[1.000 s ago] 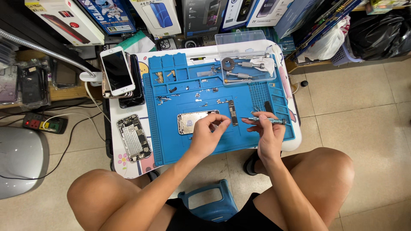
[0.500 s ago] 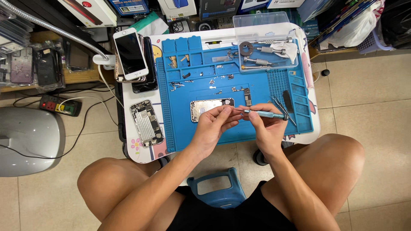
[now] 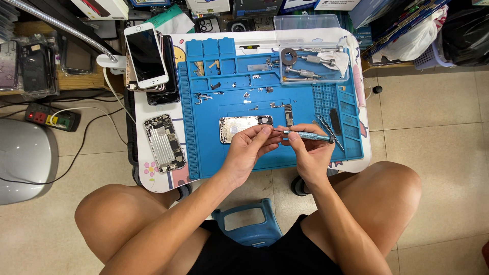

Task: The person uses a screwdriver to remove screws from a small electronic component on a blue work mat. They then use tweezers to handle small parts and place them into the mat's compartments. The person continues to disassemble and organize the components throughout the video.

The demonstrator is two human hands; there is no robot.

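The right hand (image 3: 311, 153) has its grip closed around a slim blue-handled metal screwdriver (image 3: 305, 135), held level above the blue silicone work mat (image 3: 265, 109) on the small white tabletop (image 3: 359, 76). The left hand (image 3: 248, 147) pinches at the screwdriver's tip, its grip closed on something too small to tell, just beside the opened silver phone housing (image 3: 242, 127) lying on the mat.

Two hands are seen, the left hand (image 3: 248, 148) and the right hand (image 3: 309, 153), with their fingertips almost meeting. One blue screwdriver (image 3: 305, 135) is held between the fingers. One opened phone housing (image 3: 244, 127) is counted just beyond the left fingertips, and one stripped phone frame (image 3: 164, 142) well to their left. One blue work mat (image 3: 265, 109) is seen under the fingers. One pair of tweezers (image 3: 326, 127) lies just right of the right fingers. One white phone (image 3: 146, 55) tops a stack far beyond the left fingers.
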